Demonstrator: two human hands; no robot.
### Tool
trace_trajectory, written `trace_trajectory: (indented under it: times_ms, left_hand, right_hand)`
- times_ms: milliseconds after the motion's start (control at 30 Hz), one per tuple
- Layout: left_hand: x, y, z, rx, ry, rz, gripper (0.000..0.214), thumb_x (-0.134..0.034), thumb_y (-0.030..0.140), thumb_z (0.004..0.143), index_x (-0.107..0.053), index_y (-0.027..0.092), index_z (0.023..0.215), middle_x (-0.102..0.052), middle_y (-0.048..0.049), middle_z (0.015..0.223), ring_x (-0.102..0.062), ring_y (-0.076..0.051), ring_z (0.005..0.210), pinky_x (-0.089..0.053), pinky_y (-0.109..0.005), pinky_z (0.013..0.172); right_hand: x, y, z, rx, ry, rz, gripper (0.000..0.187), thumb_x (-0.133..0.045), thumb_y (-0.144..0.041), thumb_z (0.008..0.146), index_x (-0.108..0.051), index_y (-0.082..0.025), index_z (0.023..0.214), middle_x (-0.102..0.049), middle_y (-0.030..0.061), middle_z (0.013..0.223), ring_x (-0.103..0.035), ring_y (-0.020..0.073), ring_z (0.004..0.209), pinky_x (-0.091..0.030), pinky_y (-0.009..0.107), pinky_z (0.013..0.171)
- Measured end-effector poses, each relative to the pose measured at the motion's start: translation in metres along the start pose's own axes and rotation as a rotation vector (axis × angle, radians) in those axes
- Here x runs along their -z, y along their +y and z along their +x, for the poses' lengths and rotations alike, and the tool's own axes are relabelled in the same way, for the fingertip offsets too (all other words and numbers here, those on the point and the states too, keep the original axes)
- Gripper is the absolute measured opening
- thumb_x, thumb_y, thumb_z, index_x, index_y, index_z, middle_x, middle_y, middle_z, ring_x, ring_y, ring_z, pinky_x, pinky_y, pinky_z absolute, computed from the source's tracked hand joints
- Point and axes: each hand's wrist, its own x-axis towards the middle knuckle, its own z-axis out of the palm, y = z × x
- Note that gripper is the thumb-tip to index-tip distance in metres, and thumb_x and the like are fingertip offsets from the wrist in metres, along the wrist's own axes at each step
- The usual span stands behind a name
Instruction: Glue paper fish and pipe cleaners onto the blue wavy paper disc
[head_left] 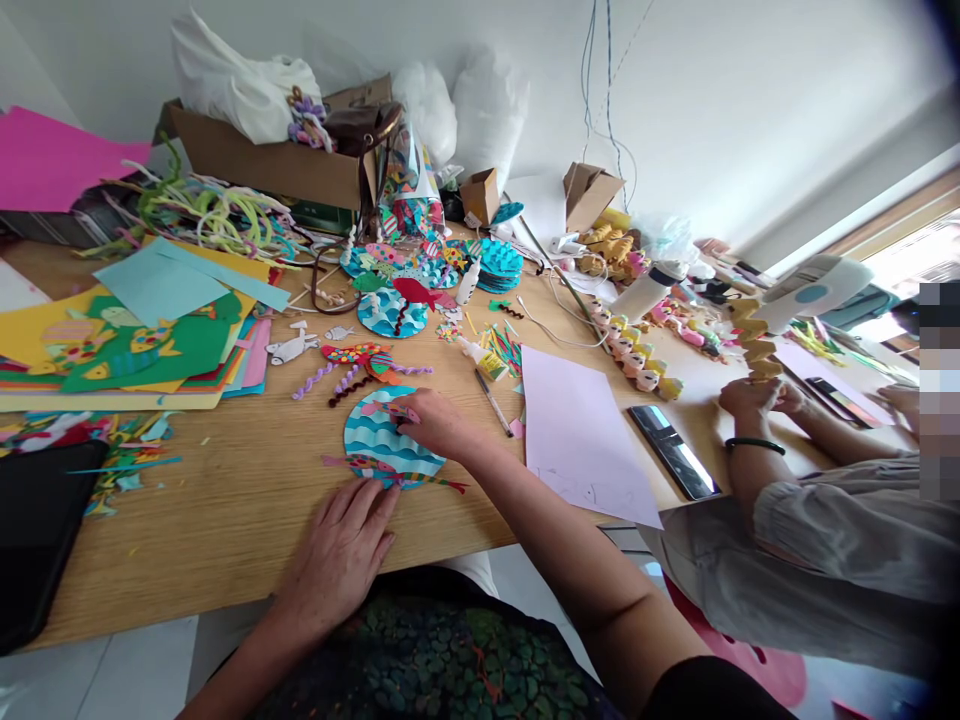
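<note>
A round blue paper disc (365, 430) with wavy stripes lies on the table in front of me. My right hand (439, 427) reaches over its upper right part, fingers drawn together at a small patterned paper fish (381, 409); the fingertips are partly hidden. Palm down on the wood, my left hand (345, 532) has its fingers stretched out to the disc's lower edge. Just above those fingertips, a long, narrow, colourful paper cutout (435, 481) crosses the lower disc and sticks out past both sides. Several patterned cutouts with twisted pipe cleaners (346, 383) lie beyond the disc.
A glue bottle (486, 360) and a pen (493, 402) lie right of the disc, by a lilac sheet (577, 430) and a phone (673, 452). Coloured paper (172, 340) and a black tablet (49, 540) are at left. Another person's hands (757, 398) hold a yellowish strip at right.
</note>
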Motion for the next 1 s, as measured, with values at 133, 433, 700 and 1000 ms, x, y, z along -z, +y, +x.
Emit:
trace_trajectory:
  times_ms: [133, 433, 700, 1000]
  left_hand:
    - [-0.001, 0.000, 0.000, 0.014, 0.002, -0.003, 0.037, -0.047, 0.022, 0.084, -0.054, 0.017, 0.120, -0.058, -0.0108, 0.114, -0.050, -0.025, 0.105, -0.042, -0.039, 0.088]
    - [-0.003, -0.001, -0.002, 0.004, 0.017, -0.014, 0.039, -0.044, 0.024, 0.086, -0.050, 0.019, 0.124, -0.058, -0.0103, 0.115, -0.050, -0.024, 0.107, -0.042, -0.039, 0.091]
    - [-0.002, -0.001, -0.001, -0.032, 0.032, 0.011, 0.038, -0.044, 0.024, 0.087, -0.050, 0.016, 0.124, -0.058, -0.0113, 0.114, -0.050, -0.025, 0.107, -0.042, -0.039, 0.090]
    - [-0.002, -0.002, -0.002, -0.035, 0.049, 0.020, 0.036, -0.043, 0.025, 0.087, -0.052, 0.016, 0.120, -0.057, -0.0117, 0.115, -0.050, -0.024, 0.107, -0.042, -0.038, 0.091]
  right_hand:
    - [0.001, 0.000, 0.000, -0.005, -0.001, 0.009, 0.020, -0.053, -0.016, 0.073, -0.065, -0.019, 0.088, -0.066, 0.0039, 0.084, -0.055, 0.0168, 0.077, -0.032, 0.024, 0.063]
    - [0.005, 0.002, -0.002, -0.016, -0.003, 0.070, 0.015, -0.056, -0.017, 0.071, -0.066, -0.019, 0.082, -0.064, 0.0009, 0.075, -0.052, 0.0131, 0.066, -0.029, 0.022, 0.054]
    - [0.007, 0.004, -0.004, -0.056, -0.032, -0.002, 0.018, -0.057, -0.025, 0.073, -0.067, -0.016, 0.085, -0.067, 0.0049, 0.081, -0.055, 0.0154, 0.069, -0.032, 0.023, 0.056]
    - [0.013, 0.004, -0.010, -0.048, -0.024, 0.079, 0.025, -0.059, -0.023, 0.075, -0.065, -0.015, 0.098, -0.069, 0.0076, 0.094, -0.060, 0.0193, 0.084, -0.040, 0.025, 0.070]
